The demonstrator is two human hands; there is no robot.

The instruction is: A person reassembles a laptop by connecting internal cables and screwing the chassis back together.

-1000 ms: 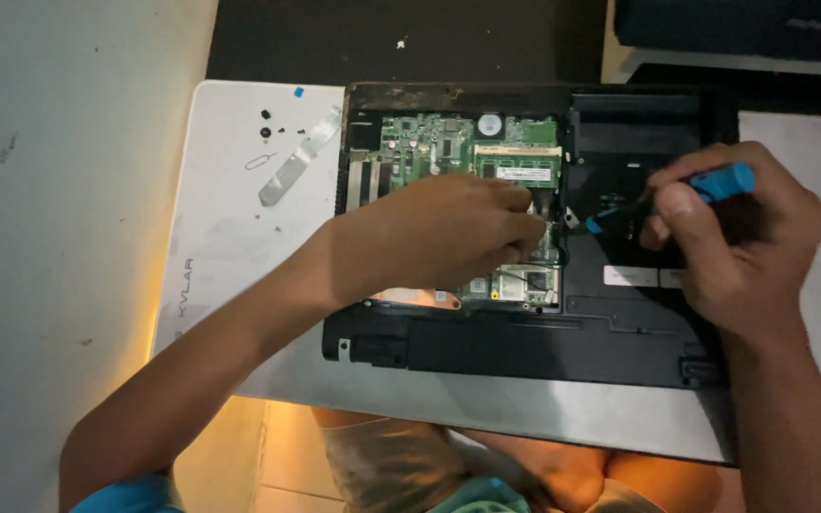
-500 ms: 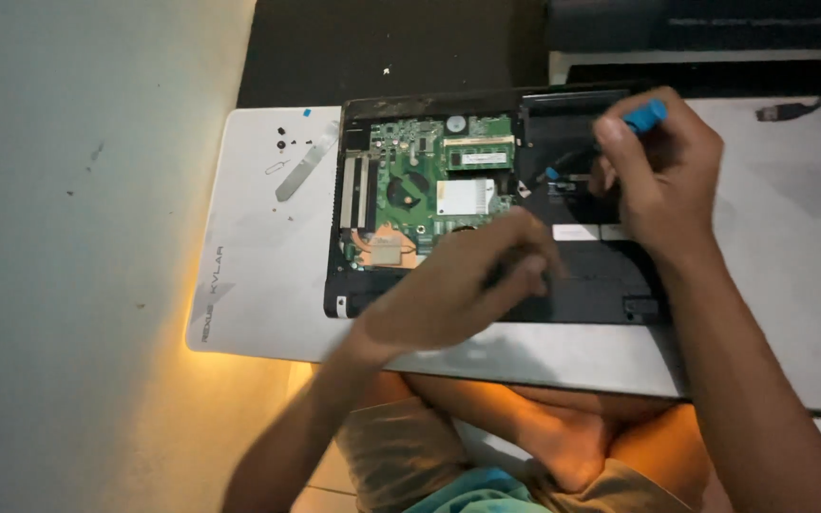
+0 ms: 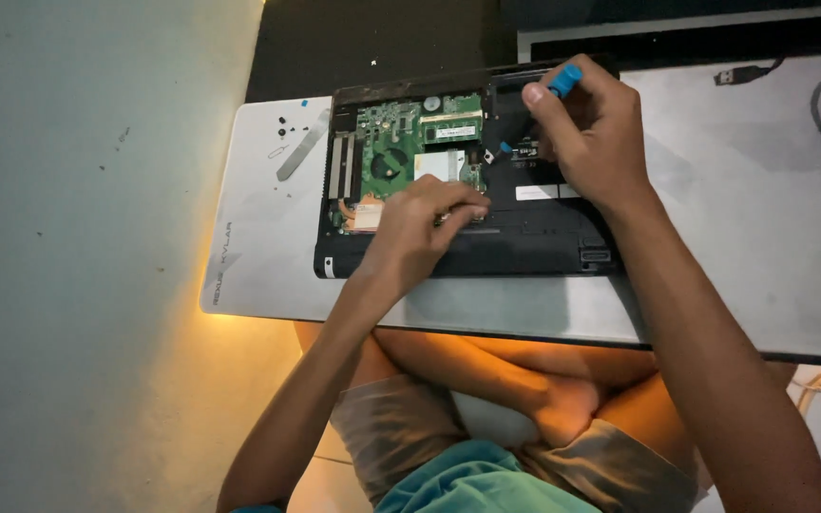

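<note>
White table (image 3: 762,237): one laptop (image 3: 544,242), one screwdriver (image 3: 563,78), two hands.

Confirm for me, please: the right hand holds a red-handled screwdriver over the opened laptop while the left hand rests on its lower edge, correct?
Not quite: in the head view the screwdriver handle is blue, not red. The right hand does hold it over the opened laptop, and the left hand rests on its lower edge.

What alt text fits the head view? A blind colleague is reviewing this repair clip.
A person's right hand holds a blue-handled screwdriver over an opened black laptop, while the left hand rests on its lower edge beside the green circuit board. The laptop lies on a white board, with small screws and a metal strip to its left.
</note>
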